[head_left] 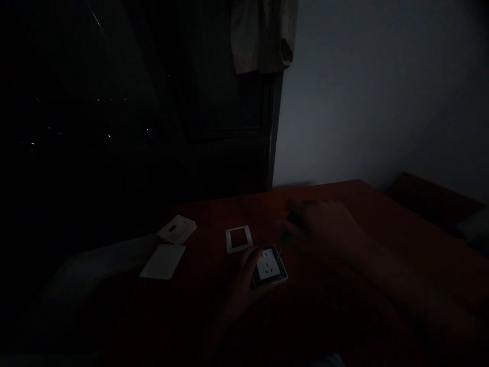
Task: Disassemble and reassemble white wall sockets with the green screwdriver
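A wall socket with a white face, several slots and a dark surround lies on the red table. My left hand grips it from the left, fingers on its far edge and thumb along its near edge. Above and to the right, my right hand is closed round a screwdriver with a green handle. The shaft slants down and left, its tip at the right side of the socket's white face. Behind the socket lies a white square frame with an open centre. The dim light hides fine detail.
At the table's left edge are a white box-shaped piece and a flat white plate. The red table meets a pale wall at the back. Cloth hangs beside a dark window.
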`<state>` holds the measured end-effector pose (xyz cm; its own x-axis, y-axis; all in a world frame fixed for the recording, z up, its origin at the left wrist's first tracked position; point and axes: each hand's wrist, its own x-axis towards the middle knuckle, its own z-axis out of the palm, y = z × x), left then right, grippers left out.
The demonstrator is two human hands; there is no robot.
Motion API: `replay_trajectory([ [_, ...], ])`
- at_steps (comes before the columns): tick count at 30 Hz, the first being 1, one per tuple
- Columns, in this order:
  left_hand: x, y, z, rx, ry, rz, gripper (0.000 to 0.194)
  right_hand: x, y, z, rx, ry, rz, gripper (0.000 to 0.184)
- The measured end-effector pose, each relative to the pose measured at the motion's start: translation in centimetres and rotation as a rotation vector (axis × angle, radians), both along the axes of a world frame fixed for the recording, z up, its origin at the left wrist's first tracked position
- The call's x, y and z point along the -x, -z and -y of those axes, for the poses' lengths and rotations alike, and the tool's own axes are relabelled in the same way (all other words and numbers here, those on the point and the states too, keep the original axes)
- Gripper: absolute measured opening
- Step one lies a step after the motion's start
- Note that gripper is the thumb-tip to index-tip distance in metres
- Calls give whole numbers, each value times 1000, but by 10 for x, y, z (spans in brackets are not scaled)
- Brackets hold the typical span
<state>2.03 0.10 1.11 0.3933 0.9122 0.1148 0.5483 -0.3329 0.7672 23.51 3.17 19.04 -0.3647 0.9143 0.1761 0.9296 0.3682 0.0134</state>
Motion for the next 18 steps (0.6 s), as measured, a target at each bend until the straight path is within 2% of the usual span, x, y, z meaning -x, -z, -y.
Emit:
replay_trajectory([
  [3, 0, -1, 0, -6, 9, -3, 74, 0, 0, 0, 24, -37, -36, 26],
  [5, 0, -1, 0, -8, 1, -7, 73, -1, -2, 1, 66, -121, -108, 41],
  [7, 0, -1, 0, -6, -6, -10, 72, -1, -3, 3, 75, -143, -121, 47],
  [12, -1, -3, 0, 36, -2, 2, 74, -2, 1, -2, -10, 36, 25, 36],
  [15, -1, -4, 0, 45, -5, -12, 73, -6, 5, -6, 22, -63, -60, 28],
  [18, 0, -3, 0, 26, -10, -42, 73, -12, 6, -4, 81, -176, -211, 32],
])
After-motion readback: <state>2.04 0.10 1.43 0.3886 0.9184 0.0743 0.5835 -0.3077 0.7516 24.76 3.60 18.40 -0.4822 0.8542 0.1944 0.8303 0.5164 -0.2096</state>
